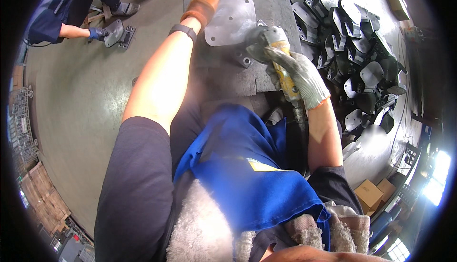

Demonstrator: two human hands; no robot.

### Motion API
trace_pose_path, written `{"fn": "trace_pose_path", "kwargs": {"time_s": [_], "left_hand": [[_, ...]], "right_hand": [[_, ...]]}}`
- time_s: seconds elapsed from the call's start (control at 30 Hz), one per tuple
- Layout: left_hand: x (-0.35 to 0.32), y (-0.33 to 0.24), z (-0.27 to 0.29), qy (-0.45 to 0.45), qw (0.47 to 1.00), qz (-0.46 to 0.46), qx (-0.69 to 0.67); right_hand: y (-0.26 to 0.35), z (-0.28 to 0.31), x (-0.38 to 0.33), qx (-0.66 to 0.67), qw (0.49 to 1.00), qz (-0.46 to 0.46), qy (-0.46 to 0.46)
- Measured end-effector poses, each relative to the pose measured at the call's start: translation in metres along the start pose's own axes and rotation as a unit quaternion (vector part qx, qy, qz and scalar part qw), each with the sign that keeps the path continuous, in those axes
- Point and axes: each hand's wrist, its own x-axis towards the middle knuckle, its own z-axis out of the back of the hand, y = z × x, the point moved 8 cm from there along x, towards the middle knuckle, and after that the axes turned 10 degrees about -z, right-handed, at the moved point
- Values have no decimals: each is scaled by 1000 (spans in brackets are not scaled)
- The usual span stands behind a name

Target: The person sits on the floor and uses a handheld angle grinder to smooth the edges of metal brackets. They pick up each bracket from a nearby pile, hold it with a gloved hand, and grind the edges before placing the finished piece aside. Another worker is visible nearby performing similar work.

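A grey metal bracket point(230, 20) with a flat, holed plate lies on the work surface in front of me. My left hand point(203, 9), in an orange glove, is closed at the plate's upper left edge; its fingertips are partly hidden. In my right hand point(301, 77), gloved in white knit, is a yellow angle grinder point(285, 77). The grinder's head point(273, 36) is at the plate's right edge, where blur hides whether the disc touches. Just below the plate shows a dark block with a hole point(245, 61).
A large heap of similar metal brackets point(352, 33) covers the floor at the right. At the upper left, another person's blue-gloved hand point(97, 34) holds a bracket point(114, 33). Cardboard boxes point(369, 194) stand at the lower right, a wire cage point(21, 124) at the far left.
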Motion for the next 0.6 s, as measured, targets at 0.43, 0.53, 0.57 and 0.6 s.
{"fn": "trace_pose_path", "kwargs": {"time_s": [0.43,0.53,0.57,0.6], "left_hand": [[-33,-8,81,128,973,138,-133],[-62,5,133,60,991,99,-67],[-72,20,144,28,996,85,-19],[-82,35,154,-5,997,74,30]], "right_hand": [[-27,28,-7,337,941,29,28],[-24,16,-7,311,949,35,40],[-19,9,-10,285,957,41,27],[-17,3,-10,278,960,25,28]]}}
